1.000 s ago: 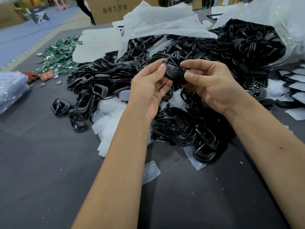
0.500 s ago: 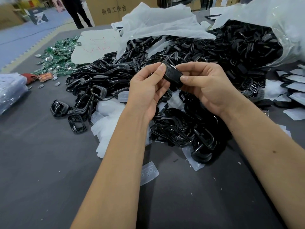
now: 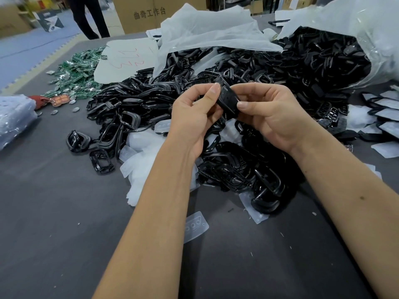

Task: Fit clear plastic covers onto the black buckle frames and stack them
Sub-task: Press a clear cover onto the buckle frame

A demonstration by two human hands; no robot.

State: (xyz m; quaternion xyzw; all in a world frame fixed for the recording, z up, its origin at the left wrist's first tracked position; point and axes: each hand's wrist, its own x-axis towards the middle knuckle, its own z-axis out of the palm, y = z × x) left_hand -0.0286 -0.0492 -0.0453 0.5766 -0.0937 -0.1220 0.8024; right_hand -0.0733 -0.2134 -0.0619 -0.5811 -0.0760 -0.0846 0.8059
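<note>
Both hands hold one black buckle frame [image 3: 227, 99] above the heap, tilted on edge. My left hand [image 3: 195, 121] pinches its left side with thumb and fingers; my right hand [image 3: 274, 113] grips its right side, thumb on the front. Whether a clear cover sits in it I cannot tell. A big pile of black buckle frames [image 3: 155, 100] spreads across the table behind and under my hands. Clear plastic covers [image 3: 142, 160] lie in a loose heap at the pile's near edge, and a single clear cover [image 3: 195, 226] lies alone near my left forearm.
The dark grey table [image 3: 64, 223] carries a torn plastic bag [image 3: 367, 29] full of frames at the back right, covered frames [image 3: 386, 113] laid out at the right edge, green circuit boards [image 3: 77, 72] at the back left and a bagged bundle [image 3: 13, 117] at the left edge. A person's legs [image 3: 90, 16] stand beyond the table.
The buckle frame has turned more on edge between my hands, and my right thumb has slid onto its front. The person beyond the table has walked right.
</note>
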